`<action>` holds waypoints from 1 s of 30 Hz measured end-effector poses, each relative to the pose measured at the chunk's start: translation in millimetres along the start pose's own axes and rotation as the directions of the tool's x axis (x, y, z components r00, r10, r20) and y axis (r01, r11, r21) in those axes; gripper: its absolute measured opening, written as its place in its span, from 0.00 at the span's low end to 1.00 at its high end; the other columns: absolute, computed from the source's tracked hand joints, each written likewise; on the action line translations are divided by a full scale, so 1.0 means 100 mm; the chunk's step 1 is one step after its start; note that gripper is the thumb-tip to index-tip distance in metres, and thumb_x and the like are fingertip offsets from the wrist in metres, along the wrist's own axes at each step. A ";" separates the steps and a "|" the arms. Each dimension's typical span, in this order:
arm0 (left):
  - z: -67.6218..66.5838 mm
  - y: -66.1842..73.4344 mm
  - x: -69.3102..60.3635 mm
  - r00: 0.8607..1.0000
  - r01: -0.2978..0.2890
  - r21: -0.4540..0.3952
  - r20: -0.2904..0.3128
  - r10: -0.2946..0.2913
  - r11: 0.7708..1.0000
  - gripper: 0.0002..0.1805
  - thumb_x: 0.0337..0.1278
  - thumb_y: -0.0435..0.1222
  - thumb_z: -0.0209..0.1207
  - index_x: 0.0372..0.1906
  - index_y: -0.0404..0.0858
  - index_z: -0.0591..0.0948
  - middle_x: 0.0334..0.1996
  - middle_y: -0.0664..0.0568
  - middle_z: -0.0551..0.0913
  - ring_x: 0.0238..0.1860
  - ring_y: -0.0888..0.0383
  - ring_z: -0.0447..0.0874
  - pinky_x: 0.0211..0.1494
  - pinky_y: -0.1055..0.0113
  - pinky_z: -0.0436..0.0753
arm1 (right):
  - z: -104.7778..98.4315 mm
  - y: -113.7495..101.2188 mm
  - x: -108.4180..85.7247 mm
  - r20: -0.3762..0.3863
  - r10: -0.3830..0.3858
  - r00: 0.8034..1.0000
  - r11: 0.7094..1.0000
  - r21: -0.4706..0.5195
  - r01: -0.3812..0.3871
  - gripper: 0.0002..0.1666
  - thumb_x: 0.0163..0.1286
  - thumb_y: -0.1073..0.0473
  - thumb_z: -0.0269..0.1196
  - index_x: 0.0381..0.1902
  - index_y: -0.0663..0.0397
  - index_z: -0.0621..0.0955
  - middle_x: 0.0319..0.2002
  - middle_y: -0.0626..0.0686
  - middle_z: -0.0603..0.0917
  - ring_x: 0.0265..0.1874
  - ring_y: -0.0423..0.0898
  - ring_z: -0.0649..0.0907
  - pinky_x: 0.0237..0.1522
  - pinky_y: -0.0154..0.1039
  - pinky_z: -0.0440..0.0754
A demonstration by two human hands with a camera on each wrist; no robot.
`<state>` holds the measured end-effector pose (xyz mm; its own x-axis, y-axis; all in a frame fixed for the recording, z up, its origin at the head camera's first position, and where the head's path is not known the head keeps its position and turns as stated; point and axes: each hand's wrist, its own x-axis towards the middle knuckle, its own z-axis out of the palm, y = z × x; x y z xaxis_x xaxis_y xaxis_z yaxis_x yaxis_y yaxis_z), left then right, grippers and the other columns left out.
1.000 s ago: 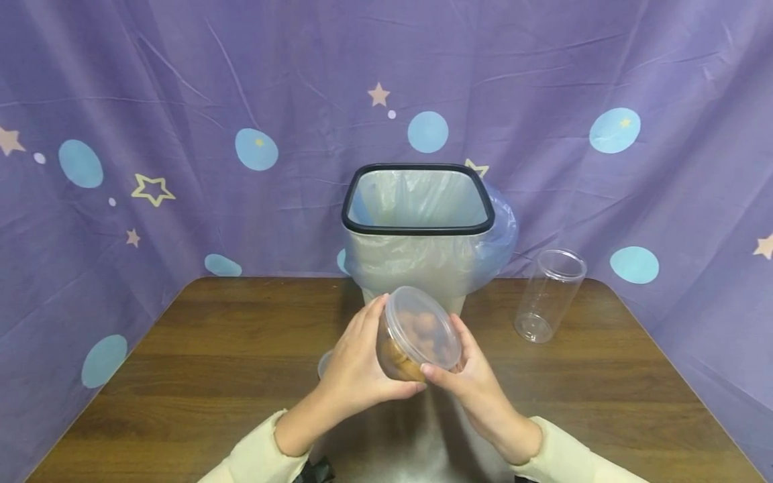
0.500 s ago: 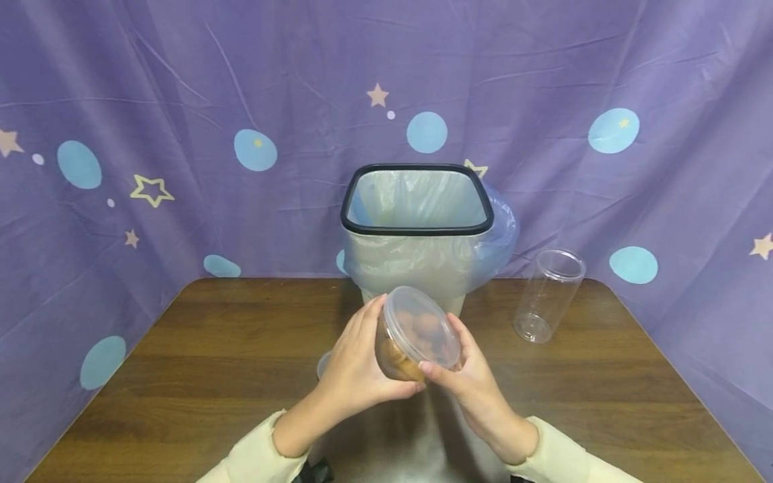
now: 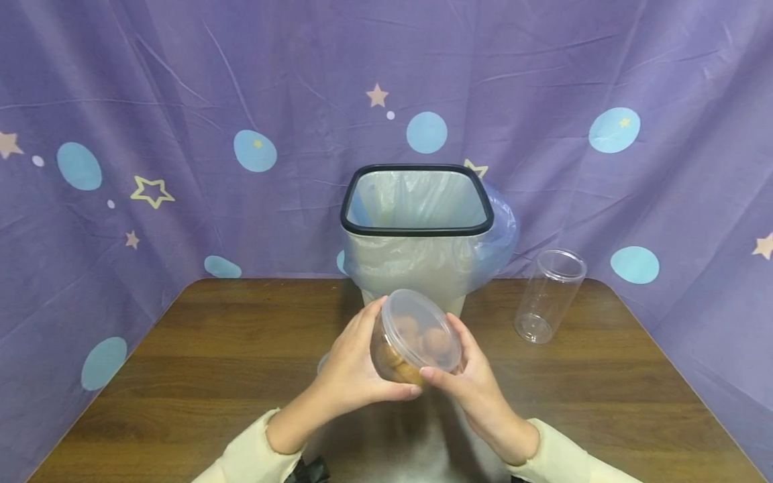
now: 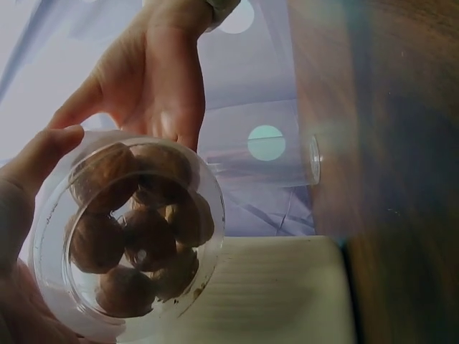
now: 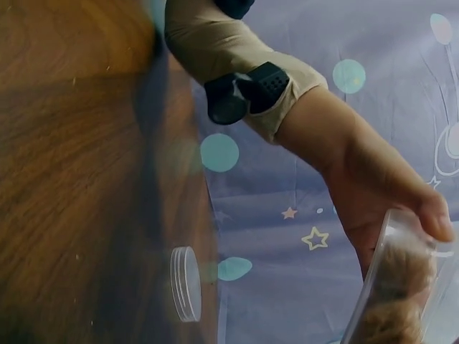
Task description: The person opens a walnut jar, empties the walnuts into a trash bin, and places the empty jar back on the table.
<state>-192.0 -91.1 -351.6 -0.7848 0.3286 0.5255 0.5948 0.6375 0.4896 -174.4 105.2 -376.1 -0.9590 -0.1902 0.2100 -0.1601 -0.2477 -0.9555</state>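
Observation:
Both hands hold a clear plastic jar [image 3: 423, 333] with a translucent lid, tilted above the table in the head view. Several brown round nuts, walnuts by their look, lie inside it [image 4: 147, 240]. My left hand [image 3: 350, 372] grips the jar's left side, its thumb along the near side. My right hand [image 3: 483, 389] grips the right side, with the thumb near the lid's edge. Behind the left hand, a round clear lid [image 3: 323, 362] is mostly hidden in the head view; the right wrist view shows this lid [image 5: 186, 284] lying on the table.
Just beyond the hands stands a pale bin [image 3: 417, 268] with a black rim and a bluish bag liner. A tall clear jar [image 3: 549, 295] stands at the back right of the wooden table [image 3: 241, 335]. A purple patterned curtain [image 3: 302, 80] hangs behind.
The jar and both hands have stayed nearly in place, with the jar sinking slightly and shifting left. The nuts seen through the lid have changed position inside it.

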 end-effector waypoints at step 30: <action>-0.18 -0.14 -0.02 0.976 -0.075 -0.387 0.163 0.148 0.919 0.60 0.21 0.48 0.77 0.70 0.46 0.59 0.59 0.53 0.74 0.53 0.55 0.75 0.55 0.57 0.75 | -0.26 0.07 0.12 0.354 -0.321 0.878 0.913 -0.129 0.386 0.63 0.50 0.45 0.73 0.72 0.65 0.51 0.67 0.70 0.59 0.63 0.41 0.68 0.61 0.31 0.68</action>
<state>-196.2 -113.3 -347.1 -0.7059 0.5281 0.4720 0.6729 0.2918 0.6798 -193.0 126.4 -385.9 -0.7080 -0.4238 0.5649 -0.5466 -0.1775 -0.8183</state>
